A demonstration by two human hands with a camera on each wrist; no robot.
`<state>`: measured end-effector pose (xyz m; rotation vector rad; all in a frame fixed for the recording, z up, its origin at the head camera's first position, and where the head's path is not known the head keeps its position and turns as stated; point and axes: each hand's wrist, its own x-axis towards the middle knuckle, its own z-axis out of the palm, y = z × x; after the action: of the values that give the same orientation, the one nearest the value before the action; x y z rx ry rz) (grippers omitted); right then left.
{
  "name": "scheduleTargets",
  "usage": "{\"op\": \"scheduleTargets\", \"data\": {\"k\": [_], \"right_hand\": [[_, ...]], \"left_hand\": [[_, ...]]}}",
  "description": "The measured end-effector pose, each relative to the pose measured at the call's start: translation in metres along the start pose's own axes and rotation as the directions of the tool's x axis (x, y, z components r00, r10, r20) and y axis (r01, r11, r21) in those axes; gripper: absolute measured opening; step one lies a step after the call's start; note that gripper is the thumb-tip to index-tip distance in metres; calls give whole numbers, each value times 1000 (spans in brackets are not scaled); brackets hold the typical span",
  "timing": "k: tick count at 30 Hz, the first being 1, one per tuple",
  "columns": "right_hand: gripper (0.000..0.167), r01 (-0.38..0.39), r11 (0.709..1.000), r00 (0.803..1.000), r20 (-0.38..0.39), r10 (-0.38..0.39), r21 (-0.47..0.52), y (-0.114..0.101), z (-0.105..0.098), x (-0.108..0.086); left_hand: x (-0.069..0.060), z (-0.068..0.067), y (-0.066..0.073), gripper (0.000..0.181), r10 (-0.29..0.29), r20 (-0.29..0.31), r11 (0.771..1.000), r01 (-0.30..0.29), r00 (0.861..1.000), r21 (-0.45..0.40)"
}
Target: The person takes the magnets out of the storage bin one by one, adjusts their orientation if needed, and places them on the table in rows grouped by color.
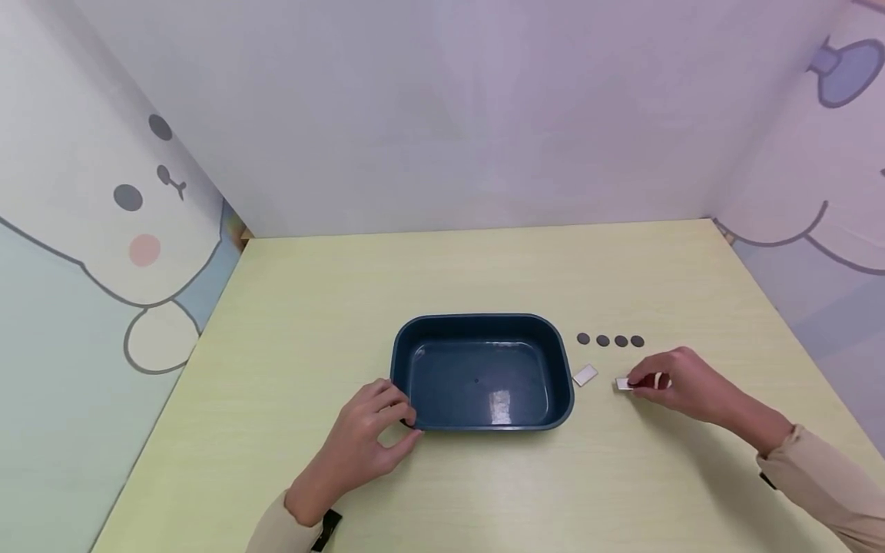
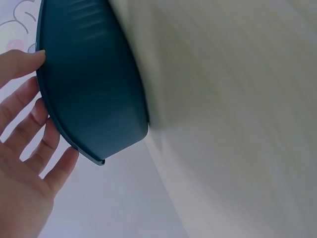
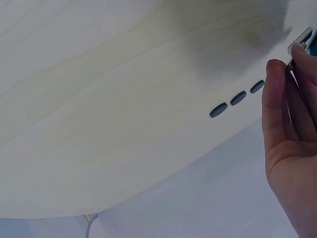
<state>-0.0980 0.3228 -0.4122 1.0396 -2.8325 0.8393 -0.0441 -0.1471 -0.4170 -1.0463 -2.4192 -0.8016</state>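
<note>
A dark blue plastic basin [image 1: 477, 426] sits on the table, and my left hand [image 1: 373, 430] holds its near left corner. In the left wrist view the thumb and fingertips of that hand [image 2: 25, 144] meet the rim of the basin [image 2: 91, 94]. Right of the basin, my right hand [image 1: 681, 384] pinches a small white rectangular piece [image 1: 623, 383] between thumb and fingers. The right wrist view shows the piece's shiny edge [image 3: 300, 39] at the fingertips. A similar white piece [image 1: 585, 375] lies between the basin and this hand.
Several dark round discs [image 1: 603, 340] lie in a row on the table, beyond the white pieces. The light wooden table [image 1: 304, 307] ends at a pale back wall [image 1: 470, 138]. Panels with cartoon figures [image 1: 145, 223] stand at both sides.
</note>
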Motion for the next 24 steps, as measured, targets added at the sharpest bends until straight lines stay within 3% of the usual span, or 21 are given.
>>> {"op": "scheduleTargets", "data": {"k": [13, 20, 24], "right_hand": [[28, 33, 998, 999, -17, -34, -53, 8, 3, -6], [31, 57, 979, 996, -50, -68, -194, 9, 4, -9], [31, 69, 973, 995, -58, -84, -220, 9, 6, -11]], "left_hand": [[0, 0, 1, 18, -12, 8, 1000, 12, 1000, -3], [0, 0, 1, 19, -16, 7, 1000, 16, 1000, -6], [0, 0, 1, 18, -17, 7, 1000, 17, 1000, -10]]}}
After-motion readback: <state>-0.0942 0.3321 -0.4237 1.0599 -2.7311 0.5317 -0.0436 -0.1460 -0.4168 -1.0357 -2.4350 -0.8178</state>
